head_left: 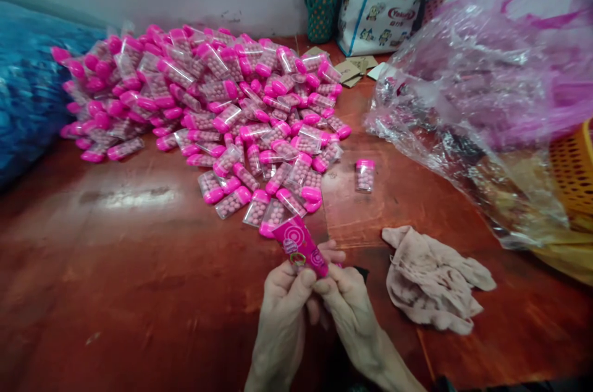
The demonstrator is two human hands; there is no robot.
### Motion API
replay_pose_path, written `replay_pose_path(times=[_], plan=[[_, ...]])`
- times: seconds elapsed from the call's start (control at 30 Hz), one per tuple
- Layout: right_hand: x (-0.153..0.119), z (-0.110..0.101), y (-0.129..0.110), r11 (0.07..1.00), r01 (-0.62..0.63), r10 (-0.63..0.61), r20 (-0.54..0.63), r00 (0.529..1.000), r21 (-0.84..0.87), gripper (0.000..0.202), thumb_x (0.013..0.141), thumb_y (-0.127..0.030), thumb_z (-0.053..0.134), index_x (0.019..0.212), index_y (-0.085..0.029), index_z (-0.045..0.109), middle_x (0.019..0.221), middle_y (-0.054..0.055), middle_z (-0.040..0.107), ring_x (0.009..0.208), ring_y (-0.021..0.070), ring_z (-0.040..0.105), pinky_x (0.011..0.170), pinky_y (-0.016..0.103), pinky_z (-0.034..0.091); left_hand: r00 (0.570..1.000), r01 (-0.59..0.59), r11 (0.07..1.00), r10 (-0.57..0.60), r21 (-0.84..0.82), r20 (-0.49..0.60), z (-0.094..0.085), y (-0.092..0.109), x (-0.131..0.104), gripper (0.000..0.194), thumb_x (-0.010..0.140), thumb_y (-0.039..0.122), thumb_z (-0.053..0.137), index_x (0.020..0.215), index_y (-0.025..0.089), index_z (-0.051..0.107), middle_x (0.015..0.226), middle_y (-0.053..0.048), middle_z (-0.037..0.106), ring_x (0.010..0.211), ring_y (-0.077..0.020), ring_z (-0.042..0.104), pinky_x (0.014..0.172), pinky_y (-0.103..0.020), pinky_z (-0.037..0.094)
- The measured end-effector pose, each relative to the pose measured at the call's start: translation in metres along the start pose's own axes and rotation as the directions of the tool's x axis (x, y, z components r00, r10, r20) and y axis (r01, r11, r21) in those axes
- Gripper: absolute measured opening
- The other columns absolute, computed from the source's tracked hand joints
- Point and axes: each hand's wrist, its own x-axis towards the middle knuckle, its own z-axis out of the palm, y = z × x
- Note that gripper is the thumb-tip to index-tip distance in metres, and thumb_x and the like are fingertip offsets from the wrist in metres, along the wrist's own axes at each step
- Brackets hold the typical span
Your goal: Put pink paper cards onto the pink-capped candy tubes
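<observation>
Low in the middle of the head view, both my hands pinch a bright pink printed wrapper (296, 244) with swirl and circle designs. My left hand (285, 296) grips its lower left edge between thumb and fingers. On the other side, my right hand (349, 296) pinches the bottom end with its thumb, and some of its fingers are hidden behind. Just beyond the wrapper begins a large heap of small clear containers (227, 114) with pink caps, filled with pale pink balls. One similar container (365, 176) stands apart from the heap, to the right.
A crumpled beige cloth (430, 278) lies right of my hands on the reddish-brown table (139, 293). Clear and pink plastic bags (463, 83) and a yellow basket (574, 163) fill the right side. A blue bag (32, 89) sits left; a white printed bag (382, 3) stands behind.
</observation>
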Motion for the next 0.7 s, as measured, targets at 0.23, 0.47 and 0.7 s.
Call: replay_pose_path(times=[0.23,0.47,0.7], plan=[[-0.007,0.001,0.011,0.998,-0.025,0.023,0.039,0.999,0.055,0.051,0.085,-0.054,0.039,0.048,-0.02,0.049,0.041,-0.004,0.04,0.035,0.008,0.038,0.035,0.019,0.028,0.994,0.045,0.999,-0.045,0.002,0.095,-0.002,-0.003,-0.002,0.02,0.079,0.027,0.058,0.088,0.015,0.072,0.103,-0.014,0.066,0.043,-0.0035,0.048,0.036,-0.015,0.037],[-0.012,0.001,0.0,0.978,-0.061,0.102,0.202,0.974,-0.199,0.025,0.088,-0.034,0.047,0.075,-0.019,0.062,0.051,-0.005,0.049,0.047,0.0084,0.047,0.049,0.02,0.036,0.979,-0.036,0.993,0.014,-0.109,-0.203,-0.045,0.002,-0.025,0.016,0.07,0.018,0.067,0.085,0.016,0.07,0.089,-0.009,0.071,0.065,-0.0158,0.065,0.061,-0.025,0.055],[-0.016,-0.029,-0.01,0.938,-0.042,0.038,-0.017,0.999,-0.343,0.024,0.091,-0.03,0.044,0.079,-0.018,0.061,0.054,-0.005,0.05,0.05,0.0091,0.048,0.051,0.02,0.036,0.808,-0.016,0.991,0.09,0.131,-0.582,-0.132,0.019,-0.066,0.019,0.056,0.012,0.076,0.073,0.015,0.07,0.082,-0.007,0.073,0.074,-0.0207,0.067,0.068,-0.026,0.057]])
